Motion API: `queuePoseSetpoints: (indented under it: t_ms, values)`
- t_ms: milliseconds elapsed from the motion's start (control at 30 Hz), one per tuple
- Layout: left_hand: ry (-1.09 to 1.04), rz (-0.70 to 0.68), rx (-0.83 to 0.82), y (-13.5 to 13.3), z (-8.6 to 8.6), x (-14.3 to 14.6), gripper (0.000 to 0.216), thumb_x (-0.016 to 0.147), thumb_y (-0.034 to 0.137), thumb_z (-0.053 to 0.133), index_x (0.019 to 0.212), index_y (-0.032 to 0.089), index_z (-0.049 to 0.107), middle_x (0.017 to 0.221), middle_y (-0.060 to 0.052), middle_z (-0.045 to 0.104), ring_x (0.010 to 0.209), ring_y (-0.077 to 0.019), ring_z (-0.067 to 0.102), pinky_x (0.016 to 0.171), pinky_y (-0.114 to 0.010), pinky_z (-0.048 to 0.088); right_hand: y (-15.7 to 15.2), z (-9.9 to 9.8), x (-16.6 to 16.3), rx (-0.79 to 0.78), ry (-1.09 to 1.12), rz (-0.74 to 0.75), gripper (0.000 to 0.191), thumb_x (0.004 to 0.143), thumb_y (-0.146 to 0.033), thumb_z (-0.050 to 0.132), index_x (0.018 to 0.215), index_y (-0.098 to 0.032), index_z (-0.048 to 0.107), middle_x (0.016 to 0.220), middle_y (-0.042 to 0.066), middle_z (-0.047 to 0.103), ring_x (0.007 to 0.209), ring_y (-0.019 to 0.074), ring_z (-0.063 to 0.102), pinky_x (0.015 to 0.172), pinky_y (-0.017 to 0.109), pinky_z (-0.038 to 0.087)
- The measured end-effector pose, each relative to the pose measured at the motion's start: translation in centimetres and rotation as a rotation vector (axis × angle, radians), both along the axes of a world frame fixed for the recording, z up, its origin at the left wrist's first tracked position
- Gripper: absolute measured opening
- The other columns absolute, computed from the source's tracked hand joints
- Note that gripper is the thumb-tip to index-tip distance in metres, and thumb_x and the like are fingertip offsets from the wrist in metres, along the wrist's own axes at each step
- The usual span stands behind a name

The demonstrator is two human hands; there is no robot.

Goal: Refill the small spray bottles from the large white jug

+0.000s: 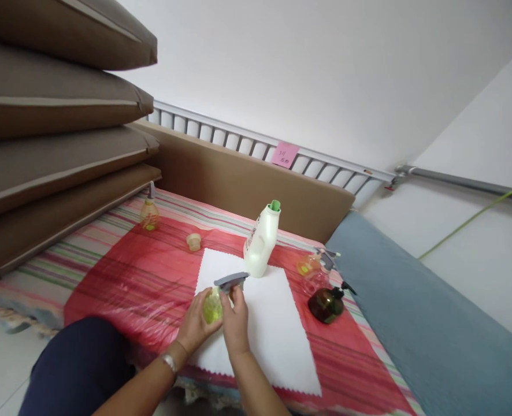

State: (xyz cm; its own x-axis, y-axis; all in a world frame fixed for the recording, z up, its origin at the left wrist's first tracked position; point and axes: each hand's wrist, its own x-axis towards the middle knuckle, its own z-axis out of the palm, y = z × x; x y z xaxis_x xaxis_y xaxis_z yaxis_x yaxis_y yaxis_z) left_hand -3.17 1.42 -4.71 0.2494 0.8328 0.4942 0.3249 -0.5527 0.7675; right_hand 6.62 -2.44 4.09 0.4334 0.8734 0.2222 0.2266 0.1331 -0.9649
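Note:
My left hand is wrapped round a small yellow-green spray bottle held over a white cloth. My right hand grips the bottle's neck just under its grey trigger head. A tall white jug with a green cap stands upright at the cloth's far edge, a little beyond the hands.
A red plastic sheet covers a striped bed. On it lie a yellow spray bottle at far left, a small beige cap, a clear trigger bottle and a dark pump bottle at right. Brown cushions are stacked left; a blue mat lies right.

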Motion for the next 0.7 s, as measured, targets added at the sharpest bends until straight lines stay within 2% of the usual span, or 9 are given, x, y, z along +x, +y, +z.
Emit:
queuePoseSetpoints:
  t_ms: [100, 267, 433, 567, 700]
  values:
    - [-0.007, -0.011, -0.008, 0.0, -0.1, 0.0, 0.064, 0.071, 0.031, 0.066, 0.127, 0.016, 0.038, 0.124, -0.015, 0.054, 0.117, -0.0276, 0.052, 0.101, -0.049, 0.042, 0.2, 0.1, -0.2, -0.001, -0.005, -0.030, 0.027, 0.077, -0.033, 0.059, 0.100, -0.018, 0.055, 0.100, 0.007, 0.065, 0.095, 0.0223, 0.059, 0.086, 0.034, 0.043]
    - [0.000, 0.002, -0.014, -0.1, -0.1, 0.0, 0.064, 0.072, 0.031, 0.066, 0.127, 0.018, 0.038, 0.124, -0.015, 0.054, 0.118, -0.0282, 0.052, 0.101, -0.050, 0.041, -0.3, 0.1, -0.3, -0.009, -0.007, 0.003, 0.031, 0.082, -0.035, 0.052, 0.108, -0.019, 0.056, 0.112, 0.007, 0.063, 0.104, 0.0221, 0.056, 0.091, 0.033, 0.041]
    - [-0.022, -0.013, -0.022, 0.3, -0.2, -0.2, 0.064, 0.071, 0.032, 0.066, 0.126, 0.016, 0.038, 0.125, -0.017, 0.054, 0.118, -0.0290, 0.052, 0.101, -0.050, 0.042, 0.4, 0.5, -0.2, -0.025, -0.031, -0.040, 0.030, 0.075, -0.029, 0.059, 0.103, -0.019, 0.060, 0.102, 0.006, 0.066, 0.098, 0.0229, 0.058, 0.090, 0.034, 0.042]
    - [-0.054, -0.034, -0.064, 1.1, -1.3, -0.5, 0.063, 0.071, 0.037, 0.065, 0.125, 0.017, 0.039, 0.126, -0.017, 0.054, 0.117, -0.0305, 0.053, 0.100, -0.051, 0.042, 0.7, 0.8, -0.8, -0.029, -0.037, -0.126, 0.029, 0.070, -0.021, 0.061, 0.098, -0.019, 0.063, 0.097, 0.005, 0.068, 0.094, 0.0230, 0.060, 0.087, 0.035, 0.044]
    - [-0.093, -0.038, -0.145, 2.4, -2.5, -0.8, 0.071, 0.063, 0.047, 0.070, 0.123, 0.018, 0.044, 0.123, -0.016, 0.058, 0.115, -0.0342, 0.055, 0.097, -0.052, 0.045, 1.1, 1.0, -1.3, -0.011, -0.017, -0.189, 0.028, 0.065, -0.015, 0.062, 0.092, -0.020, 0.066, 0.091, 0.003, 0.070, 0.087, 0.0222, 0.062, 0.081, 0.033, 0.047]
